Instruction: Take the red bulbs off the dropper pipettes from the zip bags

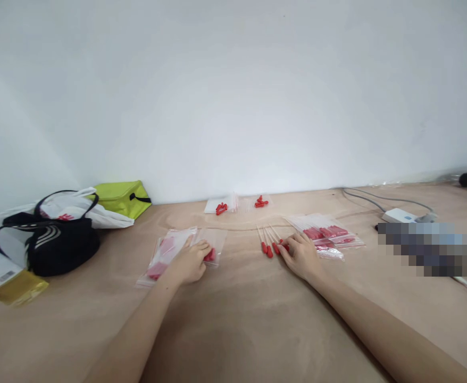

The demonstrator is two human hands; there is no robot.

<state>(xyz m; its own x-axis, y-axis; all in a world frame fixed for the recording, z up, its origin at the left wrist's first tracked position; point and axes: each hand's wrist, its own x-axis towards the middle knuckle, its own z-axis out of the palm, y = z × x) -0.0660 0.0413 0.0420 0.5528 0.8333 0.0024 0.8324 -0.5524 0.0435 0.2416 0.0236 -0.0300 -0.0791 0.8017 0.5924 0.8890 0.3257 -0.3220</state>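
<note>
The left hand lies palm down on a clear zip bag, fingers bent, and a small red piece sits right under the fingertips. Whether the fingers pinch it or only press on it cannot be told from here. Just to the outside of those fingers lies a stack of clear bags with reddish contents, partly under the wrist.

Over to the right hand: palm down too, fingers loosely stretched, the tips touching the red ends of a few thin red-tipped sticks that fan out ahead of them on the wooden table. A closed grip is not visible; it cannot be made out. Just beyond and outward of these fingers sits a pile of filled bags showing red inside.

Well ahead of both hands, by the wall, a small bag with red pieces and loose red pieces. Far out past the left fingers, a black handbag and a lime green pouch. Out past the right fingers, a white adapter with its cable.
</note>
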